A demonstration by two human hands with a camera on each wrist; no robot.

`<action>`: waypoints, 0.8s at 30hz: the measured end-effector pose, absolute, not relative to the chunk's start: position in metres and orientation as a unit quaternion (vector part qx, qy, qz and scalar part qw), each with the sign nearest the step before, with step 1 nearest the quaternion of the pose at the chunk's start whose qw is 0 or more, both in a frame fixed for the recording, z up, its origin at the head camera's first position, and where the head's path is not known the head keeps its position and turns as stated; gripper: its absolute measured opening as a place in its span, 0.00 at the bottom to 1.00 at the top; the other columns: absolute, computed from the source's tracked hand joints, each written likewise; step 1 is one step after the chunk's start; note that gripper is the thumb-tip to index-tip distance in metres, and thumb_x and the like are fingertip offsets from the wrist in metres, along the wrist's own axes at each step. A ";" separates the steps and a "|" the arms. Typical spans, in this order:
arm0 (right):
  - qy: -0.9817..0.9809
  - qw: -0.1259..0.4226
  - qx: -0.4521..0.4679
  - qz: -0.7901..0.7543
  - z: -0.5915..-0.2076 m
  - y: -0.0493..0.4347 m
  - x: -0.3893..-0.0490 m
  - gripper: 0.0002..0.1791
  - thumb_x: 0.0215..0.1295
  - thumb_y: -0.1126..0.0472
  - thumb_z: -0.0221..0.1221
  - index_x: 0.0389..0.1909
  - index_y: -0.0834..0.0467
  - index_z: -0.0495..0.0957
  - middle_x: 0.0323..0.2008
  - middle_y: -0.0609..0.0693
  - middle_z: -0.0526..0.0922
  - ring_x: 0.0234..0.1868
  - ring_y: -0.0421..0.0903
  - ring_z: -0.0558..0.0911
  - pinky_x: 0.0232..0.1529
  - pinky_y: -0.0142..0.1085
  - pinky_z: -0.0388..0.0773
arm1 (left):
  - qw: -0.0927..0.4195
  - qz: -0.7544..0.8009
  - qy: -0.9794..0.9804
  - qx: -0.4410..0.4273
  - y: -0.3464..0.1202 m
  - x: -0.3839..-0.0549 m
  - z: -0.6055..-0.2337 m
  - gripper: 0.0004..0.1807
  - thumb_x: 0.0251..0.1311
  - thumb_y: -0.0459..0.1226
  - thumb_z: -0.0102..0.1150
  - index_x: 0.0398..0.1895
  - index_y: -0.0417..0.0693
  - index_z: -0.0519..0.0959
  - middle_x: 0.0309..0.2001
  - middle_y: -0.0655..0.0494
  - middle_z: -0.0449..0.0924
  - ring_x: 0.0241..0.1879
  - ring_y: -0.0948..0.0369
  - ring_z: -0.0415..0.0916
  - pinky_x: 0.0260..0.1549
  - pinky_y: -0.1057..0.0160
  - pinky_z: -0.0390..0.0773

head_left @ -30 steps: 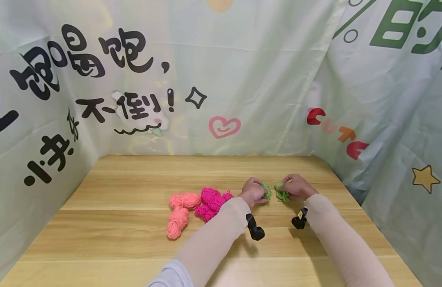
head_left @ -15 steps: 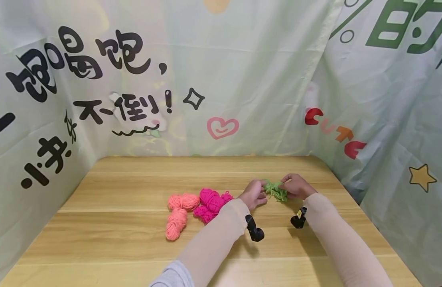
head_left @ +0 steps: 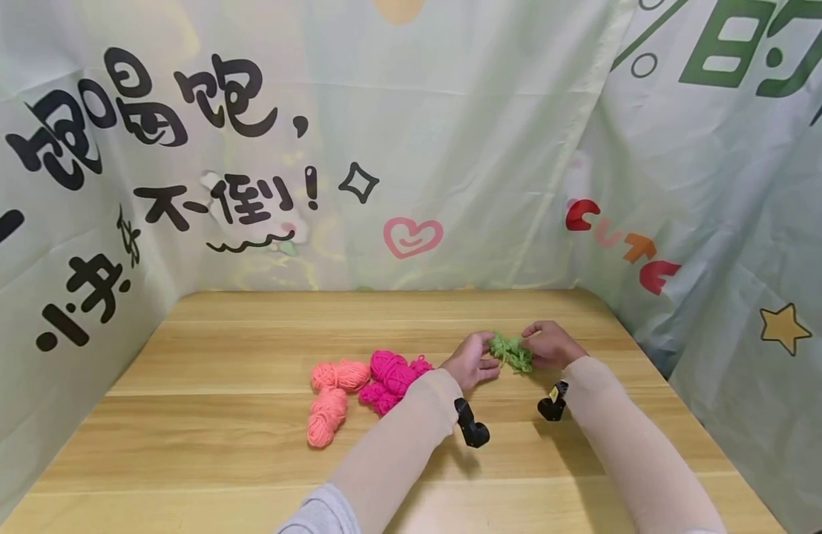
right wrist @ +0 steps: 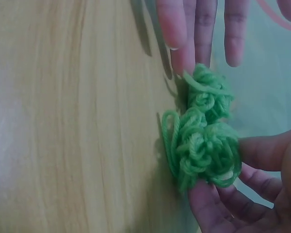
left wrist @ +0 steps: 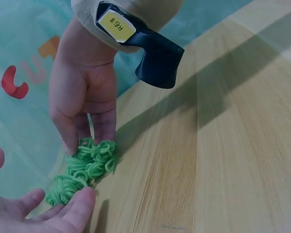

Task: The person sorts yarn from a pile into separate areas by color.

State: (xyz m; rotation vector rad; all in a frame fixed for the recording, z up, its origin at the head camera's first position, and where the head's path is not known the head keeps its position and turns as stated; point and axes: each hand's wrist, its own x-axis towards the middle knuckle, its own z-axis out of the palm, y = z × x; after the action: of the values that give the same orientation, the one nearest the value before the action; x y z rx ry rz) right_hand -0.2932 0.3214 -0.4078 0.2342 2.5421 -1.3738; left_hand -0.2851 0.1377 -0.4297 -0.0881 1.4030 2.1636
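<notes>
- Lying on the wooden table (head_left: 251, 475) in the head view, the green yarn (head_left: 511, 353) is flanked by the left hand (head_left: 474, 362) on one side and the right hand (head_left: 551, 346) on the other. Well to the left, two coral yarn bundles (head_left: 327, 417) are set beside the magenta yarn (head_left: 392, 372), which is partly hidden by the left sleeve (head_left: 398, 445). A black device (head_left: 472, 424) is worn at each wrist, and the table is backed by a printed cloth (head_left: 478, 148).
- From the left wrist, the near end of the green yarn is met by the left hand's outstretched fingers, which are held apart and not wrapped round it. The far end is taken by the fingertips of the right hand.
- From the right wrist, two green clumps are seen against each other, with a loose loop at one side. The nearer clump is pinched between the right thumb and fingers; whether the farther clump is touched by the left fingertips cannot be told for certain.
</notes>
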 end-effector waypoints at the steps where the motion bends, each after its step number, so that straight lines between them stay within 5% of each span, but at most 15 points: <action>1: 0.872 0.117 0.083 -0.469 -0.407 0.321 -0.293 0.18 0.67 0.68 0.54 0.53 0.72 0.66 0.44 0.63 0.70 0.31 0.47 0.76 0.35 0.40 0.79 | 0.279 0.806 0.521 -0.033 0.138 -0.285 -0.429 0.27 0.67 0.42 0.49 0.67 0.41 0.65 0.69 0.37 0.57 0.60 0.38 0.65 0.58 0.44 0.69; 12: 0.871 0.082 0.123 -0.469 -0.407 0.318 -0.299 0.15 0.68 0.66 0.53 0.52 0.69 0.68 0.20 0.48 0.64 0.14 0.38 0.61 0.20 0.33 0.66 | 0.280 0.812 0.512 -0.034 0.139 -0.286 -0.430 0.28 0.68 0.42 0.47 0.69 0.41 0.64 0.70 0.34 0.55 0.62 0.36 0.63 0.57 0.43 0.69; 19: 0.874 0.067 0.133 -0.462 -0.409 0.318 -0.302 0.17 0.68 0.64 0.53 0.53 0.69 0.69 0.28 0.53 0.69 0.18 0.41 0.65 0.23 0.34 0.69 | 0.286 0.811 0.509 -0.031 0.141 -0.286 -0.430 0.29 0.68 0.43 0.48 0.69 0.41 0.63 0.71 0.34 0.54 0.62 0.35 0.62 0.58 0.42 0.68; 24: 0.883 0.077 0.118 -0.449 -0.409 0.321 -0.303 0.20 0.69 0.61 0.51 0.56 0.70 0.70 0.48 0.63 0.73 0.37 0.48 0.75 0.32 0.35 0.75 | 0.288 0.812 0.507 -0.030 0.142 -0.287 -0.430 0.29 0.68 0.42 0.48 0.69 0.41 0.62 0.71 0.34 0.53 0.62 0.35 0.61 0.58 0.42 0.68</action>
State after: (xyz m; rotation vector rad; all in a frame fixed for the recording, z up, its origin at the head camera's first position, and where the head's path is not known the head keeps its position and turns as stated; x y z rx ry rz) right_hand -0.3026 0.3209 -0.4085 0.3530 2.6455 -1.3444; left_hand -0.2868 0.1416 -0.4304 -0.0796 1.3531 2.1687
